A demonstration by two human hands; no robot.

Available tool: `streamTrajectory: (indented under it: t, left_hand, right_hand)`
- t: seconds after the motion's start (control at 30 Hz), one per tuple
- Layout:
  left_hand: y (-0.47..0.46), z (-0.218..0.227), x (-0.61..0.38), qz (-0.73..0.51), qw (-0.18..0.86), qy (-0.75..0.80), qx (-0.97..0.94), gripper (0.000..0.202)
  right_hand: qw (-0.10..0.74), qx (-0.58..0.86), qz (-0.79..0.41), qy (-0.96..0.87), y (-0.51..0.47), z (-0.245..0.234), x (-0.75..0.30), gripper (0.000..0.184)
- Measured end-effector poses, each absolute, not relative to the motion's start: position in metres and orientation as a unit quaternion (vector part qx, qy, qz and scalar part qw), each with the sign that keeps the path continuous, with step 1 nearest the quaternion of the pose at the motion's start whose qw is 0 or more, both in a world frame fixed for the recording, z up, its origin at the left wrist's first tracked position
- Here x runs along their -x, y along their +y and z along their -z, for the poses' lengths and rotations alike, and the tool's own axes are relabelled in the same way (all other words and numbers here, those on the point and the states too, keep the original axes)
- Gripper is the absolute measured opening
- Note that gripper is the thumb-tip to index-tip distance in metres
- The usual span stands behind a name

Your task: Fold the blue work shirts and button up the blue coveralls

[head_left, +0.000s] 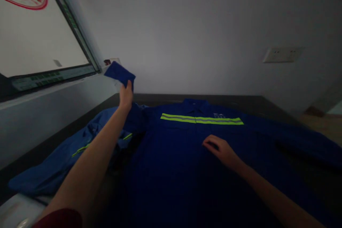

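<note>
A dark blue work jacket [171, 149] lies spread on the dark table, collar toward the wall, with a yellow-green reflective band [179, 118] across its chest. High at the left, my left hand [126, 94] grips a flat blue sleeve cuff [120, 73] between thumb and fingers. My forearm hides part of how that cuff joins the jacket. Over the jacket's front, below the band, is my right hand [217, 149]. Its thumb and forefinger curl together in a loop, and I see no cloth in them. The other sleeve [301, 139] stretches out to the right.
A lighter blue garment [61, 160] with reflective strips lies heaped at the left. The dark table [248, 101] meets a white wall [187, 35] behind. A socket plate [283, 54] is on the wall at right, and a window frame [77, 32] runs along the left.
</note>
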State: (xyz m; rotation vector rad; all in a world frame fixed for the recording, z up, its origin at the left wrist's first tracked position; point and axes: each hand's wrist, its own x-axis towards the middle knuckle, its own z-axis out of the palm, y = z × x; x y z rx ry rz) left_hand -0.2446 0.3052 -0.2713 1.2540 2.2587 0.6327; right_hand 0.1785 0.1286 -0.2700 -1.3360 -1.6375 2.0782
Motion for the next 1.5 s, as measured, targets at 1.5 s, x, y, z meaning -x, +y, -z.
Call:
streamTrajectory:
  t: [1.5]
  left_hand:
    - [0.108, 0.263, 0.216, 0.150, 0.314, 0.784, -0.513, 0.019]
  right_hand:
    - [-0.198, 0.634, -0.355, -0.658, 0.172, 0.426, -0.275, 0.028]
